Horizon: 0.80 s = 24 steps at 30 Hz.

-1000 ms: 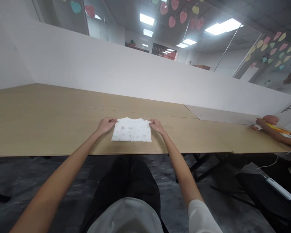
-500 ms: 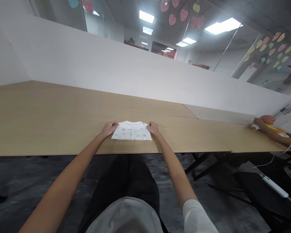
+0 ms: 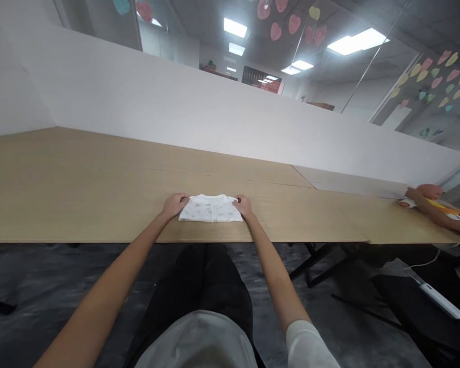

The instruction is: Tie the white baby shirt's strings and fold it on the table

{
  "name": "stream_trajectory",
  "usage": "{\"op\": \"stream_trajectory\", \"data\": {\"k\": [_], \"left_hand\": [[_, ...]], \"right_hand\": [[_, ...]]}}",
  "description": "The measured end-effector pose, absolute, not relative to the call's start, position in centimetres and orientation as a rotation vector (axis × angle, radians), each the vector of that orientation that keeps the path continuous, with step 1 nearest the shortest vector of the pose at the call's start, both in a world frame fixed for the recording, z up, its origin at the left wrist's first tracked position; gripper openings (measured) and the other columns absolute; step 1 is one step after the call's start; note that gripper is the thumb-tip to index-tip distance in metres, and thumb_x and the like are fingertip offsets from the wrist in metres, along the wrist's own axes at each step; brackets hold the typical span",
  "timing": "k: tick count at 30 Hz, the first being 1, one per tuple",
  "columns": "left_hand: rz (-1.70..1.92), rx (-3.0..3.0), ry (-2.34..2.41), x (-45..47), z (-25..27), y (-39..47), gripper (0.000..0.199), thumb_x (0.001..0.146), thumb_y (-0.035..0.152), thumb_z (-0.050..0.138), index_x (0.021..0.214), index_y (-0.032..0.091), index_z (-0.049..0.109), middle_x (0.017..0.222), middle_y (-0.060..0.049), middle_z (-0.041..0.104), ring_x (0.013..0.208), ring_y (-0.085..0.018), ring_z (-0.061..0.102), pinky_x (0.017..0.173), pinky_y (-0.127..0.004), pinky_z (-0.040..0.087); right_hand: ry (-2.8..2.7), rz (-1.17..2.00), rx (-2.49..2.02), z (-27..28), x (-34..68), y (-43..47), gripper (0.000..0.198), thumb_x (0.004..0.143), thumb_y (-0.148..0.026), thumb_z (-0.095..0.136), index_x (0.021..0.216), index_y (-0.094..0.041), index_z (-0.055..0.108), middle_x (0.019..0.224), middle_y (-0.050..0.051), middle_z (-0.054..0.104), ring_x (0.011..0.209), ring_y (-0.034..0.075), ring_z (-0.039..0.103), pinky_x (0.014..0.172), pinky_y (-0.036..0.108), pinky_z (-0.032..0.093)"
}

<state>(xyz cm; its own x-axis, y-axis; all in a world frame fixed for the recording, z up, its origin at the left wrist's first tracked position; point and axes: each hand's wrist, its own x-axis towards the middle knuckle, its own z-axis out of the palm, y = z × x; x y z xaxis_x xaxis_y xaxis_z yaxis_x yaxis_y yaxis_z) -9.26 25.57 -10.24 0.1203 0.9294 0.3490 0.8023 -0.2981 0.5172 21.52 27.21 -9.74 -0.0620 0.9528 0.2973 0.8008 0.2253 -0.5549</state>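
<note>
Folded white garment (image 3: pixel 210 210) on the table (image 3: pixel 99 194), near its front edge — left hand (image 3: pixel 175 204) and right hand (image 3: pixel 243 205) each grip an upper corner, thumb and fingers nearly closed on it. Even, gentle tension — both corners level — should best keep it smooth.

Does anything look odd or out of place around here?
Nothing stands out on the folded white garment: it lies on the table, left hand and right hand at its far corners, no damage visible. Slightly odd, perhaps: the white bar-shaped device lying on a black seat, not the table.
</note>
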Motion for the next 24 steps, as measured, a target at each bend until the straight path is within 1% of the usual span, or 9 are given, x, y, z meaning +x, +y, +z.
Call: {"op": "stream_trajectory", "data": {"k": [5,10,14,19,24], "left_hand": [[0.938,2.127,1.747,-9.2,-10.1,25.3,0.048,0.077,0.050,0.039,0.085,0.014,0.070,0.086,-0.010,0.070,0.077,-0.023,0.060,0.068,-0.028,0.042],[1.006,2.046,1.675,-9.3,-9.9,25.1,0.047,0.074,0.051,0.044,0.086,0.014,0.071,0.087,-0.010,0.071,0.078,-0.024,0.061,0.068,-0.029,0.045],[1.033,1.991,1.653,-9.4,-9.9,25.1,0.048,0.073,0.053,0.046,0.087,0.015,0.072,0.091,-0.011,0.072,0.081,-0.025,0.063,0.071,-0.030,0.046],[1.036,2.004,1.646,-9.4,-10.0,25.2,0.051,0.074,0.056,0.044,0.087,0.015,0.072,0.093,-0.012,0.072,0.084,-0.026,0.063,0.072,-0.032,0.046],[1.019,2.033,1.647,-9.6,-10.1,25.2,0.053,0.073,0.058,0.046,0.088,0.014,0.071,0.089,-0.012,0.071,0.080,-0.025,0.062,0.068,-0.030,0.045]], "right_hand": [[-1.851,0.352,-1.543,-10.3,21.7,27.6,0.026,0.074,-0.014,0.055,0.095,-0.013,0.071,0.096,0.009,0.071,0.084,0.019,0.061,0.078,0.026,0.046],[-1.820,0.396,-1.516,-10.8,22.0,28.2,0.027,0.073,-0.015,0.054,0.094,-0.014,0.071,0.091,0.007,0.071,0.079,0.018,0.060,0.076,0.027,0.047],[-1.808,0.413,-1.509,-10.9,22.1,28.3,0.022,0.076,-0.019,0.056,0.092,-0.014,0.070,0.090,0.008,0.070,0.079,0.018,0.061,0.075,0.027,0.046],[-1.793,0.407,-1.497,-11.0,22.0,28.3,0.016,0.080,-0.023,0.059,0.088,-0.014,0.070,0.091,0.009,0.071,0.081,0.018,0.062,0.075,0.026,0.046],[-1.807,0.410,-1.493,-11.0,22.1,28.3,0.016,0.081,-0.023,0.059,0.086,-0.014,0.070,0.090,0.009,0.071,0.081,0.018,0.063,0.074,0.026,0.046]]}}
